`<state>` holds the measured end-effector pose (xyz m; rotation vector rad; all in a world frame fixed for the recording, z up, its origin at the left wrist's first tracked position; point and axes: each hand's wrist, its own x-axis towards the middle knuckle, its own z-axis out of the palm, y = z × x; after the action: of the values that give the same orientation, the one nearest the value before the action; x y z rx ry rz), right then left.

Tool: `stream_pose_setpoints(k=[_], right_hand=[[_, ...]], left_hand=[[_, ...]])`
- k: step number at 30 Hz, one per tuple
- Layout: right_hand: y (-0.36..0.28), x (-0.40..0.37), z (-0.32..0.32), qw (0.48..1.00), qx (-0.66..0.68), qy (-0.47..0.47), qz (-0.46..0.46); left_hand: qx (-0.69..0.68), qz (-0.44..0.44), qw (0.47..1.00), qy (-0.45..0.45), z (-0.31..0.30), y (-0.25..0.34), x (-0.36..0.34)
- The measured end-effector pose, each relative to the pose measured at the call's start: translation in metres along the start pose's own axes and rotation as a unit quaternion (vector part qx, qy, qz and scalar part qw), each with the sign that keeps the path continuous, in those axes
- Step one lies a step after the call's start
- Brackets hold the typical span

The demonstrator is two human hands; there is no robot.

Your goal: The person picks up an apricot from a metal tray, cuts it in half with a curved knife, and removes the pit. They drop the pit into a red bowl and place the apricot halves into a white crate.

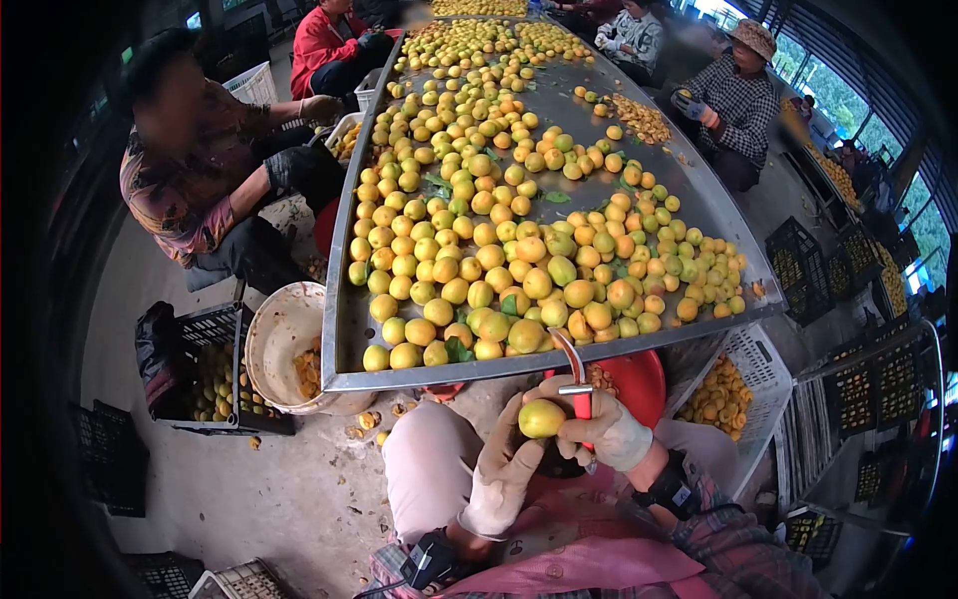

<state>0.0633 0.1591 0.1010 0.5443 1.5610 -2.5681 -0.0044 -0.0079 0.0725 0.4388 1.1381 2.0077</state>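
Note:
My left hand [504,469], in a pale work glove, has its fingers closed around a yellow-green apricot [541,419] over my lap. In my right hand [611,431], also gloved, is a red-handled cutting tool [583,401] with a metal collar and a thin curved blade pointing up toward the table edge. My right fingertips meet the right side of the apricot. Just beyond both hands stands the metal-rimmed table [639,347], heaped with many yellow and orange apricots [529,250] and a few green leaves.
A red basin [644,384] with fruit pieces sits under the table edge, beside a white crate [763,374] of cut apricots. To the left are a white bucket [274,344] and a black crate [225,424]. People sit along both table sides; fruit scraps lie on the floor.

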Motion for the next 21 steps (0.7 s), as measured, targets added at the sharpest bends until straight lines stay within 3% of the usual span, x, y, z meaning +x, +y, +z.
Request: stream_pose_setpoints(k=[7,12,16,18,20,21], right_hand=[[0.018,-0.045,0.015,0.998,-0.041,0.027,-0.047],[0.018,-0.073,0.015,0.986,-0.130,0.075,-0.070],[0.031,-0.086,0.013,0.990,-0.115,-0.010,-0.081],[0.030,-0.091,0.025,0.956,-0.229,0.027,-0.180],[0.025,-0.096,0.030,0.941,-0.290,0.041,-0.170],[0.030,-0.094,0.029,0.903,-0.353,0.045,-0.242]], left_hand=[[-0.018,-0.046,0.996,-0.069,0.016,0.006,-0.020],[0.092,-0.009,0.996,-0.016,0.019,0.012,-0.039],[0.041,-0.014,0.998,-0.041,0.014,0.011,-0.044],[0.075,-0.007,0.996,-0.054,0.010,0.005,-0.047],[0.083,-0.001,0.995,-0.061,0.007,0.001,-0.046],[0.091,0.007,0.994,-0.068,0.006,0.000,-0.046]])
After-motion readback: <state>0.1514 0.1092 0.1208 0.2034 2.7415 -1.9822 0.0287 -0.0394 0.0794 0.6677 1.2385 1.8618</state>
